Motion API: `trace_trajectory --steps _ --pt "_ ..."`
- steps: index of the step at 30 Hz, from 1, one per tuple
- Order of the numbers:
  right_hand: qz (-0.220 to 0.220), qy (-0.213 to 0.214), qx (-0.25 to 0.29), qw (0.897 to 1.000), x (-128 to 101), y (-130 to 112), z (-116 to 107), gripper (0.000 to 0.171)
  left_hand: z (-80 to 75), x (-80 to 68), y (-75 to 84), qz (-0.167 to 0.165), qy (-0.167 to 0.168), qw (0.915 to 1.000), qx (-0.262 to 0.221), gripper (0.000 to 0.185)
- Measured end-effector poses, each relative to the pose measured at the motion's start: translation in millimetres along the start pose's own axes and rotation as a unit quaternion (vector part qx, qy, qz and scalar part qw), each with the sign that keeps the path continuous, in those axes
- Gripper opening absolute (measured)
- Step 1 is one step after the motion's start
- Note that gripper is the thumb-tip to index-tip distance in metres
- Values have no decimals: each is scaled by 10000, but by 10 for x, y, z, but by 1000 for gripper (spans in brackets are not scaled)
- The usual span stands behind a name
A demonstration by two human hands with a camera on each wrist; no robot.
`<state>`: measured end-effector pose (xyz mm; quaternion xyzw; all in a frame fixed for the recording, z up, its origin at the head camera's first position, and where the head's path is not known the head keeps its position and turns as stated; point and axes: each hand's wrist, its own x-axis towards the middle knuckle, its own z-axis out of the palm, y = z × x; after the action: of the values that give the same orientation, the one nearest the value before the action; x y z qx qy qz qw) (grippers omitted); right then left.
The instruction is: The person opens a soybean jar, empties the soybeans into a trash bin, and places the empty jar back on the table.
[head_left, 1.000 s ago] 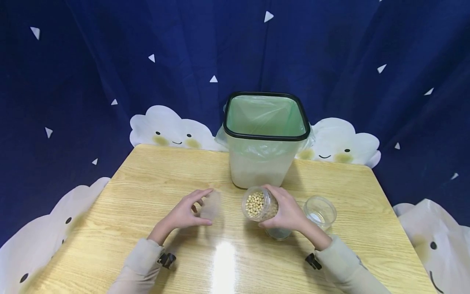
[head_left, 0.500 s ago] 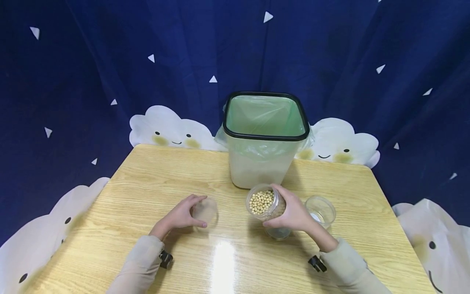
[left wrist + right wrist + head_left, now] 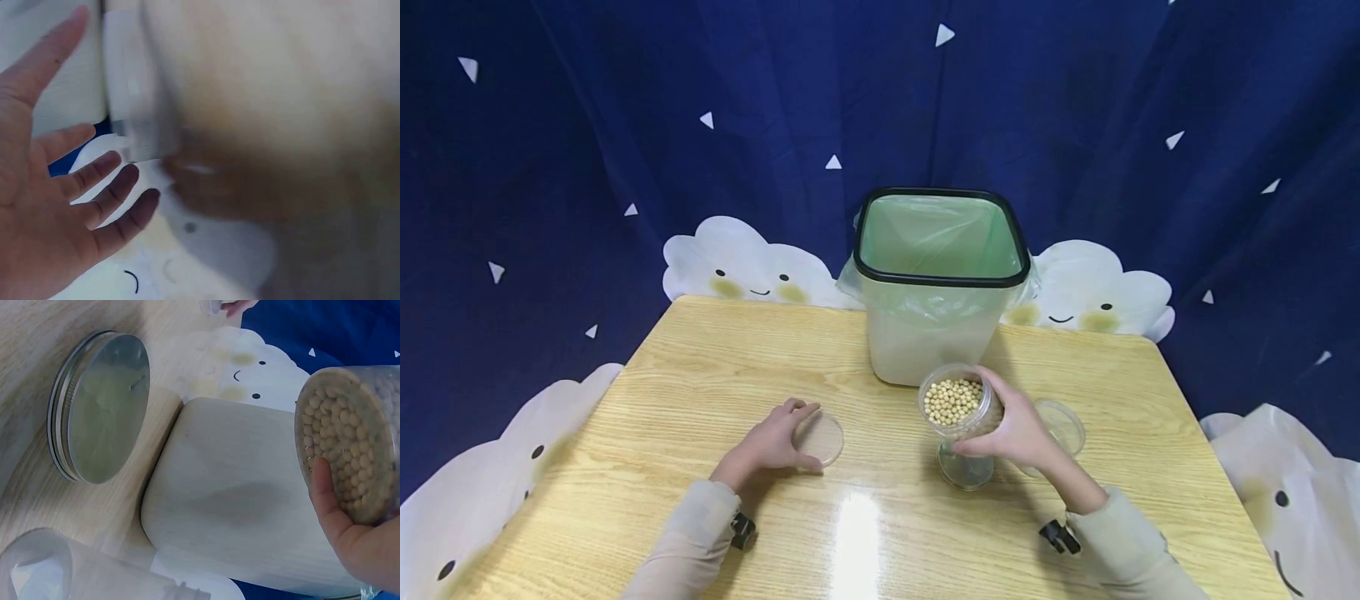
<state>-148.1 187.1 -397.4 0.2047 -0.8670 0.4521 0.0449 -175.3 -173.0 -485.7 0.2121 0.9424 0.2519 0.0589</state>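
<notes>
My right hand [image 3: 1018, 429] grips a clear jar [image 3: 983, 417] of pale round beans by its side, tilted with its uncovered mouth toward the left. In the right wrist view, beans [image 3: 340, 437] show through the jar's bottom, with my thumb across it. My left hand [image 3: 769, 442] lies around a clear round plastic piece [image 3: 822, 439] on the table; whether it is a jar or a lid I cannot tell. The left wrist view shows that hand's fingers spread, with the clear piece [image 3: 134, 81] just beyond the fingertips.
A white bin [image 3: 921, 333] with a black rim and green liner stands at the back middle. Beneath the bean jar are silver-rimmed lids [image 3: 103, 406], apparently stacked. Another clear jar [image 3: 1063, 429] stands to the right, partly behind my right hand.
The clear piece at my left hand has gone from tilted to resting on the table, and the left fingers have loosened. My right hand has shifted the bean jar slightly right and farther back.
</notes>
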Motion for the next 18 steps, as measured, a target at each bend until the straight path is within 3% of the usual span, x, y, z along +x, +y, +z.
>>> trace_trajectory --steps 5,10,14,18 --pt "-125 126 130 9998 -20 0 -44 98 -166 30 109 189 277 9986 -410 86" --pt "-171 225 109 9995 -34 -16 -73 98 -254 53 208 400 330 9952 -830 84" --pt "-258 282 125 9992 -39 -48 -92 96 -337 66 302 674 548 9889 -1201 81" --pt "-275 374 104 9989 -50 -66 -113 95 -440 96 401 990 970 9793 -1473 81"
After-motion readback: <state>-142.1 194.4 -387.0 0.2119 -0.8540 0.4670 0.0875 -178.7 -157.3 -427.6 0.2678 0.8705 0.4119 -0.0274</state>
